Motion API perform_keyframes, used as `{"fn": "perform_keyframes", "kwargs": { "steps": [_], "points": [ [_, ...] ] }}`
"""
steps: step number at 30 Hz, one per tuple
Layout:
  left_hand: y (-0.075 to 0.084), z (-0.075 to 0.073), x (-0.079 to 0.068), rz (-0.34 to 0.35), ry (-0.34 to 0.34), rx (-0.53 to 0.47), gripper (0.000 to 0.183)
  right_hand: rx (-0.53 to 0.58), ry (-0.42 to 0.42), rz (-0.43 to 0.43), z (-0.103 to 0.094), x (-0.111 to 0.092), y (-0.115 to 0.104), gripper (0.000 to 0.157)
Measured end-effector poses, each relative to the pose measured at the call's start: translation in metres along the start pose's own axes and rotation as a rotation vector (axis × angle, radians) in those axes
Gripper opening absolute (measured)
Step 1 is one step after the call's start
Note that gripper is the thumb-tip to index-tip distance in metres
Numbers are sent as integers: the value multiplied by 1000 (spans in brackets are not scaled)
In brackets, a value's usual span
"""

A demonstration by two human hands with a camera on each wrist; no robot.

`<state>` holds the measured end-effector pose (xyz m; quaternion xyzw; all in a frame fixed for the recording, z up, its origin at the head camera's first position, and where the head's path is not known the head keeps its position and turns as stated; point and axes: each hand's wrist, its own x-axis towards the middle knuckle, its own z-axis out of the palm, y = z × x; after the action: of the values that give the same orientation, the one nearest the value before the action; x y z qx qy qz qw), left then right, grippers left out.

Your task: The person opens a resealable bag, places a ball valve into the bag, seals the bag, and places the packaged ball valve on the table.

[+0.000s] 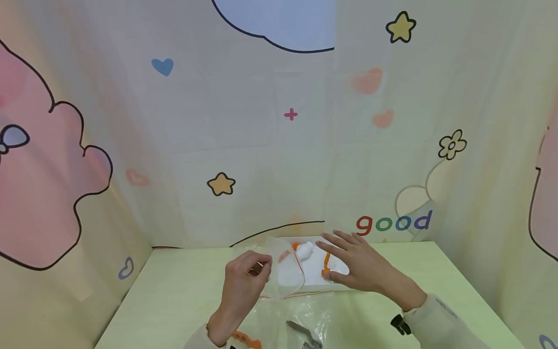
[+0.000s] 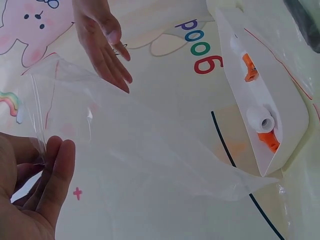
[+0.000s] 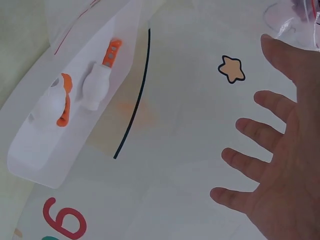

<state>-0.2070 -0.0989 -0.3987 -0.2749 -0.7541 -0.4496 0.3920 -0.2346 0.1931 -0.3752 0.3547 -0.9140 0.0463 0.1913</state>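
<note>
My left hand [image 1: 246, 278] pinches a clear plastic bag with a red line along its edge [image 2: 115, 130] between thumb and fingertips. The bag hangs in front of the left part of a white tray [image 1: 316, 289]. My right hand [image 1: 362, 265] is held above the tray's right side with its fingers spread, gripping nothing. In the tray lie a rounded white piece [image 1: 304, 251] and an orange piece [image 1: 327, 261]. The right wrist view shows another white piece [image 3: 50, 107] beside an orange strip [image 3: 65, 102].
Nearer the front of the pale green table [image 1: 174, 295], a grey piece [image 1: 301, 329] lies on or in clear plastic. An orange piece [image 1: 247, 339] shows by the left sleeve. A printed curtain [image 1: 261, 145] stands behind the table.
</note>
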Motion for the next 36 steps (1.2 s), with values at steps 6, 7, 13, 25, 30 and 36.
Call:
{"fn": "perform_keyframes", "kwargs": {
  "steps": [6, 7, 13, 25, 30, 36],
  "points": [
    [-1, 0, 0, -8, -8, -2, 19, 4, -97, 31, 12, 9, 14, 69],
    [-1, 0, 0, -9, -9, -1, 19, 3, -112, 38, 13, 11, 17, 69],
    [-1, 0, 1, -16, -15, 9, 19, 6, -181, 87, 26, 20, 31, 70],
    [-3, 6, -4, -29, -24, -2, 21, 77, -321, 267, 64, 44, 54, 66],
    [-2, 8, -6, -39, -36, 15, 20, 99, -333, 367, 84, 52, 61, 61],
    [-3, 9, -8, -32, -31, 17, 21, 105, -352, 456, 107, 59, 67, 59]
  ]
}}
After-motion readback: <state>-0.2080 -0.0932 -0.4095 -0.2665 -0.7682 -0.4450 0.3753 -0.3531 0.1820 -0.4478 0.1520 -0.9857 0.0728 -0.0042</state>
